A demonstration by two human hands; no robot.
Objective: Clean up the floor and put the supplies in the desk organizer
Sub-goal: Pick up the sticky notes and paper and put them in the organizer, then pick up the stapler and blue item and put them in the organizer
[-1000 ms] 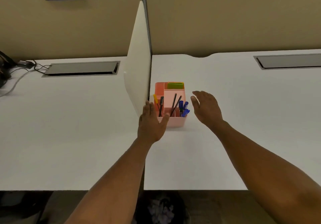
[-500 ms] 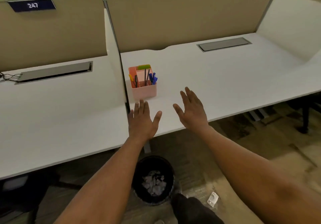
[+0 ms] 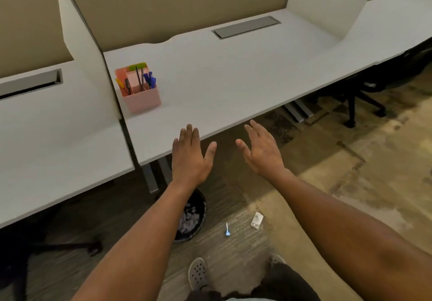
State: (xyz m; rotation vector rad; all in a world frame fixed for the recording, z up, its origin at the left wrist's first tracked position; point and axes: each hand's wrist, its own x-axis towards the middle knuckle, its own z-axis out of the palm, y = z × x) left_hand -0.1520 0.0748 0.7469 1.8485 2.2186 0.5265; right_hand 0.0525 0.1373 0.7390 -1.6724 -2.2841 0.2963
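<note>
A pink desk organizer (image 3: 142, 99) stands on the white desk (image 3: 233, 85) near the divider, with pens, blue markers and a green pad in its compartments. My left hand (image 3: 190, 158) hovers flat and empty over the desk's front edge. My right hand (image 3: 263, 150) is held out beside it over the floor, fingers apart, holding nothing. On the carpet below lie a small blue-capped item (image 3: 227, 230) and a small clear packet (image 3: 256, 220), both well below my hands.
A black waste bin (image 3: 194, 216) with crumpled paper stands under the desk, partly behind my left forearm. My shoe (image 3: 197, 272) is near the bottom. An office chair base (image 3: 360, 104) sits under the desk at right. White dividers flank the desk.
My hands have drawn back from the organizer to the desk's front edge. The view has tilted down and right, bringing the floor items and my shoe into sight.
</note>
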